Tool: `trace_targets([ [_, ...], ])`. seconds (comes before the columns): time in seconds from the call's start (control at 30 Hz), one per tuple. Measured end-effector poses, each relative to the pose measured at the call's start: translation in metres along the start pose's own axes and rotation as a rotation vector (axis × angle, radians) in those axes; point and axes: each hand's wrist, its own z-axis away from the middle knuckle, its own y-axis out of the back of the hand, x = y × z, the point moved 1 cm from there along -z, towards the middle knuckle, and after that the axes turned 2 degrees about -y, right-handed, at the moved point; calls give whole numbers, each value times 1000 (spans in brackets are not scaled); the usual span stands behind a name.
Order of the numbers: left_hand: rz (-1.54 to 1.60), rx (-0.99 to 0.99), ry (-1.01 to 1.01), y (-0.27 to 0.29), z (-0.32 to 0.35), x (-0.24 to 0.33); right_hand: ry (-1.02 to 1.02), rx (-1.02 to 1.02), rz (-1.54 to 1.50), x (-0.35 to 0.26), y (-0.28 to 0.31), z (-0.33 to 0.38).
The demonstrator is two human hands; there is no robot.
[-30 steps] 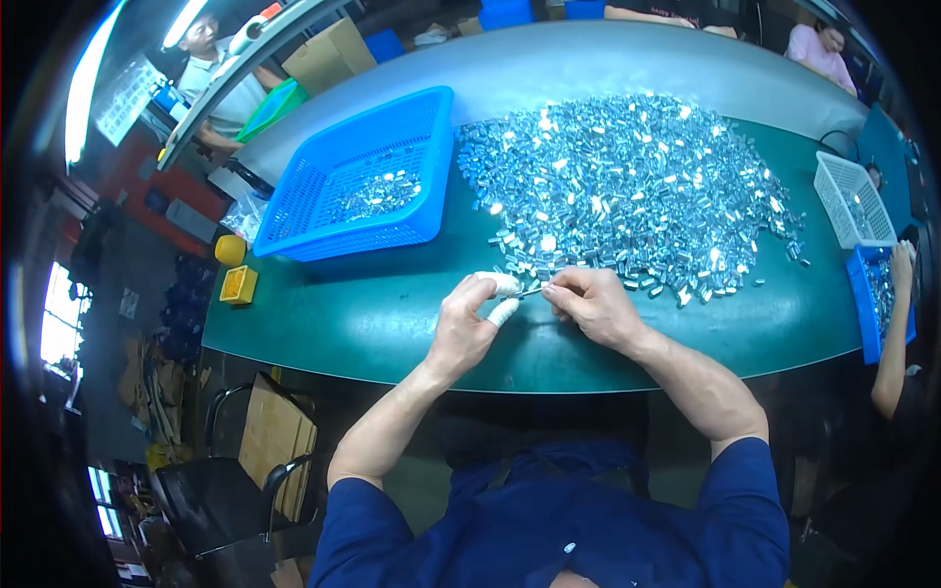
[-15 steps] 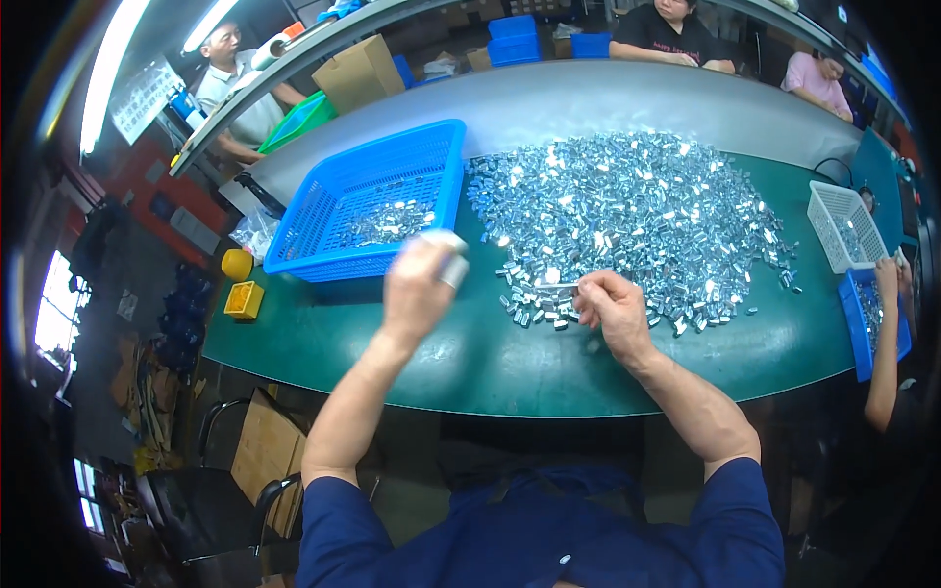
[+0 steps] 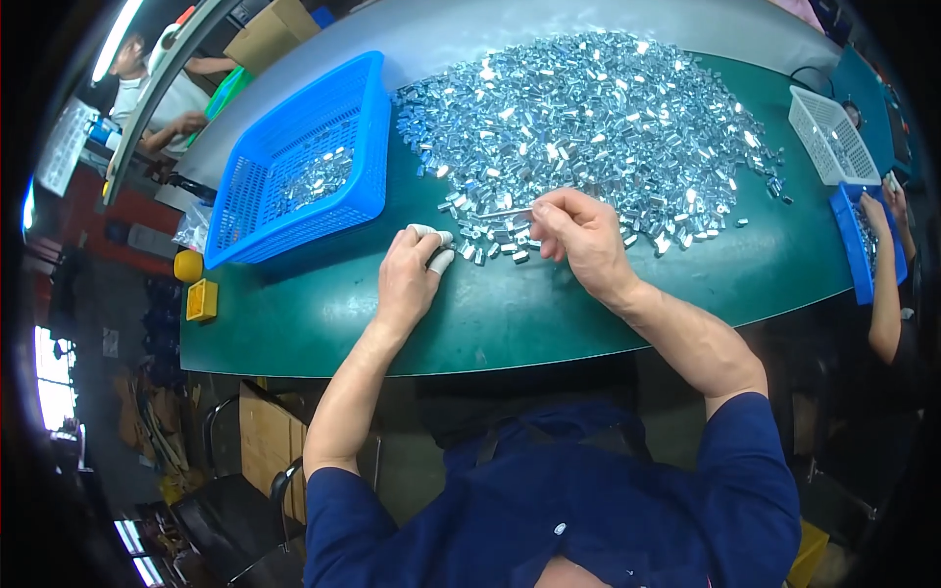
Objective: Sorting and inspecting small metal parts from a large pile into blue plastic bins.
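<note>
A broad heap of small shiny metal pieces [image 3: 578, 127] lies on the green tabletop [image 3: 323, 328]. My left hand [image 3: 407, 279], with white coverings on some fingertips, is at the heap's near left edge. A gap shows between its thumb and forefinger, beside a few loose pieces, and nothing is visibly held there. My right hand [image 3: 586, 240] is closed around one end of a thin, straight metal rod-like tool [image 3: 505, 212]. The tool points left over the near edge of the heap; its exact kind is unclear. To the left, a blue perforated basket [image 3: 294, 230] contains some of the metal pieces.
A yellow box [image 3: 201, 301] and a rounded yellow object [image 3: 187, 265] stand left of the basket. At right are a white basket [image 3: 833, 137] and a blue bin [image 3: 863, 284], where another person's hands [image 3: 882, 206] work. Another person stands beyond the far-left partition.
My left hand has come from the blue basket's near edge down to the edge of the heap. My right hand still grips the thin tool. The whole view has shifted.
</note>
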Motion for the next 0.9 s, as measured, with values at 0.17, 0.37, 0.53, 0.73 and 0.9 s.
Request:
trace_targets([
  [0.17, 202, 30, 137, 5, 2, 11, -17, -105, 16, -1, -6, 7],
  [0.37, 1101, 29, 598, -3, 6, 17, 66, -170, 139, 9, -11, 9],
  [0.53, 1383, 53, 693, -10, 12, 26, 166, -166, 250, 9, -13, 9],
  [0.73, 1455, 76, 684, -8, 17, 35, 199, -121, 256, 7, -13, 7],
  [0.9, 1442, 66, 646, -10, 16, 42, 144, -102, 190, 9, -10, 6],
])
